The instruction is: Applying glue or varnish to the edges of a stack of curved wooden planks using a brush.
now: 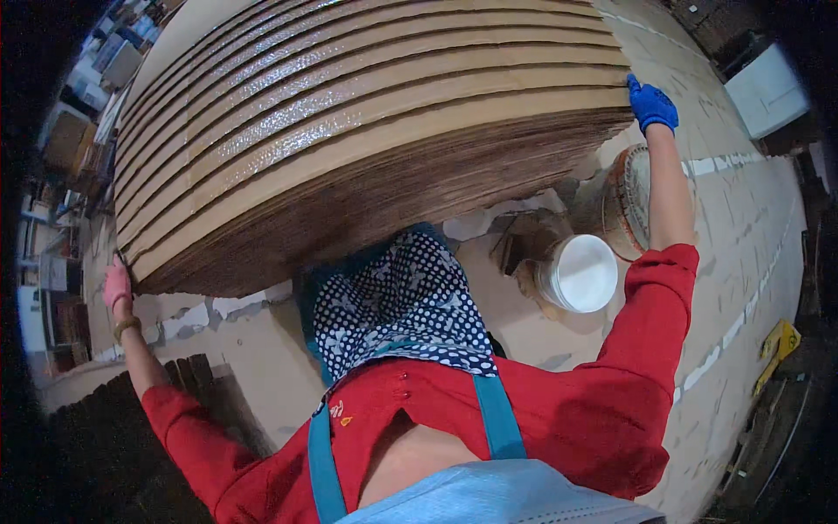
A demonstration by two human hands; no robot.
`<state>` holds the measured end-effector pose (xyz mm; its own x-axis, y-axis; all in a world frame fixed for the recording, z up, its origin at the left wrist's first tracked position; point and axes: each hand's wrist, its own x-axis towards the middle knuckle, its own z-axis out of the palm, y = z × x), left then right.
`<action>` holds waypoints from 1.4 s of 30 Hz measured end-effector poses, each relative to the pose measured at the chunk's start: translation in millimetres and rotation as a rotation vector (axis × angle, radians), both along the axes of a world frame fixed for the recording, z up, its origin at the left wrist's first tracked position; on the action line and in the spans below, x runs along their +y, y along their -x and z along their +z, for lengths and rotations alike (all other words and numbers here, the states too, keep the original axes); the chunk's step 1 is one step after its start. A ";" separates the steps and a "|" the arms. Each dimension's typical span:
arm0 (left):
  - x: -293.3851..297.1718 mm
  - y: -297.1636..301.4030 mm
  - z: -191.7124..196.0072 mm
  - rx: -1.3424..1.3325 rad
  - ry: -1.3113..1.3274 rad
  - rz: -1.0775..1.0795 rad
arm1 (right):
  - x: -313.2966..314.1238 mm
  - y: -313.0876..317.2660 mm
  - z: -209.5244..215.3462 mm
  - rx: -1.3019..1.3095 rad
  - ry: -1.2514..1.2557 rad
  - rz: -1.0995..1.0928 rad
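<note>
A thick stack of large brown corrugated cardboard sheets [367, 131] fills the upper middle of the view, held in front of me at chest height. My left hand [117, 285], in a pink glove, grips the stack's lower left corner. At the right edge, near the top sheets, my right hand [652, 105] in a blue glove clasps the stack. Both arms in red sleeves are spread wide. A dotted blue-and-white scarf [401, 301] hangs below the stack.
A white bucket [580, 272] and a round flat disc [633, 196] stand on the concrete floor under the stack's right side. A dark ribbed pile [105, 428] lies lower left. Cluttered shelves [61, 148] line the left; a white box [768, 87] sits upper right.
</note>
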<state>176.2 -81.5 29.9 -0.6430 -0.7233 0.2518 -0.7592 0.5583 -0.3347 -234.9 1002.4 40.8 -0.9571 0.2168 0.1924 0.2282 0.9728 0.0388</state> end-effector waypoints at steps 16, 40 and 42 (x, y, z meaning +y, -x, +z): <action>95.8 1.2 -43.8 1.048 -0.369 -0.328 | 19.4 -33.1 -83.4 0.645 2.053 -0.218; 134.8 22.5 -21.7 0.619 -0.199 -0.693 | -56.9 25.7 -71.9 0.749 -0.244 0.409; 124.5 29.6 -22.7 0.622 -0.232 -0.603 | -62.7 29.7 -71.4 0.721 -0.311 0.413</action>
<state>146.5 43.0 7.2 -0.7263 -0.3830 0.5709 -0.3219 0.9232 0.2098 -264.5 939.8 -30.6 -0.5708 -0.2820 0.7712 -0.0679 0.9522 0.2979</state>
